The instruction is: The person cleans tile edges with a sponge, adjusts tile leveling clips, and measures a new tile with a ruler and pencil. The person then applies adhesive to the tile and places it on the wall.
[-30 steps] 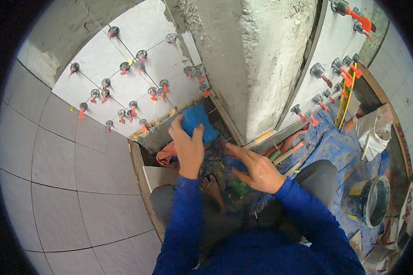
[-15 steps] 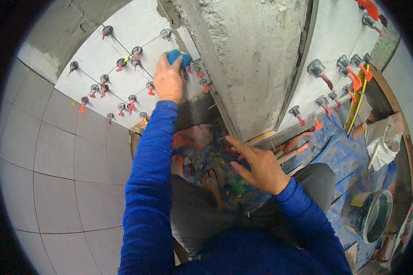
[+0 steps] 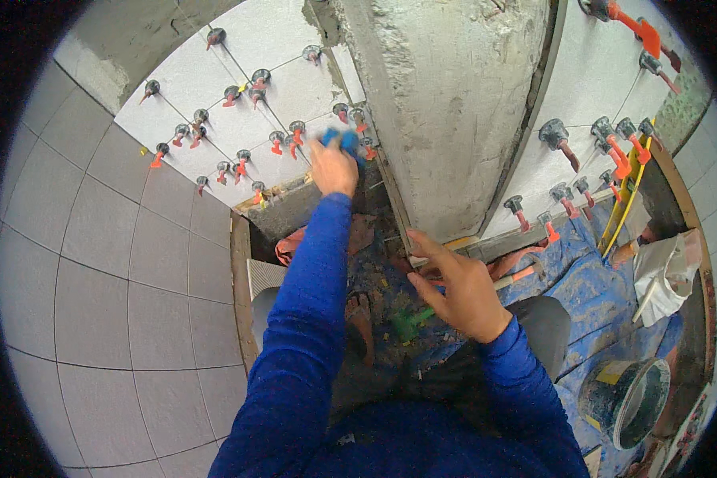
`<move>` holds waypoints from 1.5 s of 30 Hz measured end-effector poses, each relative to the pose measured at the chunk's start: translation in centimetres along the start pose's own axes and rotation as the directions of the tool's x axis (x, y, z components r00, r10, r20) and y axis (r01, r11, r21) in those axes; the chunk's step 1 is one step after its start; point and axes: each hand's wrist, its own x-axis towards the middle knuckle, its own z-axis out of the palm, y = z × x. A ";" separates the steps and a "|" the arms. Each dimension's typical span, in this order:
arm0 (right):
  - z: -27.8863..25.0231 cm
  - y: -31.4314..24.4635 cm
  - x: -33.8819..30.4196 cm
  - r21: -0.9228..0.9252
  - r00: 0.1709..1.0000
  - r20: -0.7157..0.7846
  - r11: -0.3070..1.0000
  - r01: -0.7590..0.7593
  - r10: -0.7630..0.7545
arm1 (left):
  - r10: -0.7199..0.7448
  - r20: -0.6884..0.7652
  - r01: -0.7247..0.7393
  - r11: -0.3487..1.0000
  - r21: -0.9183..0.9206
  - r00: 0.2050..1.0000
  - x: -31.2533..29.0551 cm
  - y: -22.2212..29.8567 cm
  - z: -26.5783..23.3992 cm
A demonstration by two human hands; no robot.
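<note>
A soft-looking blue block, probably a foam sponge (image 3: 349,143), is over the lower right corner of the textured white wall tiles (image 3: 295,92), beside the rough grey concrete column (image 3: 470,103). The left hand (image 3: 334,170) is closed on it, fingers curled around its near side; blur hides whether the sponge presses the surface. Just beside it stand black-based clips with red tails (image 3: 297,131). A sideways sweep could snag the sponge or knuckles on one, and a hard knock might loosen a clip and let a tile edge shift if its bedding is soft. The exposed, ragged lower edge could also tear the foam or scrape the fingers.

The right hand (image 3: 464,295) is empty, half open, thumb apart from the fingers, near the column's foot; a long lean to the left could knock it against that edge. Below, a green tool (image 3: 410,323) lies near a foot (image 3: 360,327), a tripping risk. The rumpled blue tarp (image 3: 566,279) could slide underfoot, and the dark round bucket (image 3: 600,398) on it could tip if bumped.
</note>
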 end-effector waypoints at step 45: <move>0.4 1.6 0.2 -0.069 0.999 0.041 0.998 -0.006 0.009 | -0.213 -0.245 0.122 0.933 -0.339 0.946 11.7 6.2 -3.7</move>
